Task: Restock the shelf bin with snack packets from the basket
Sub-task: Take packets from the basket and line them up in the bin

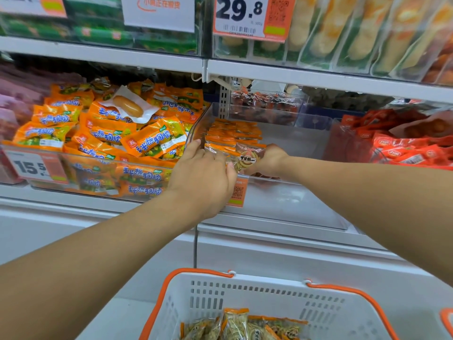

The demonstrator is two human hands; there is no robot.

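supermarket shelving holds a clear shelf bin (pixel 289 143), mostly bare. both hands grip 1 snack packet (pixel 247 158) over its front-left stack: left hand (pixel 203 173), right hand (pixel 269 160). risk: a careless release topples the stack; more packets wait in the basket (pixel 245 290).

Glossy film packets (pixel 247 157) (clear plastic bin (pixel 282 200))

Two bare forearms of one person enter from the lower corners, each uncovered along its whole visible length; no sleeve edge shows within the picture. The left hand (pixel 203 177) is ungloved, with short, plain nails visible on the thumb and fingers. The right hand (pixel 268 160) is likewise ungloved. The wrists and fingers in view carry only bare skin, smooth and unmarked.
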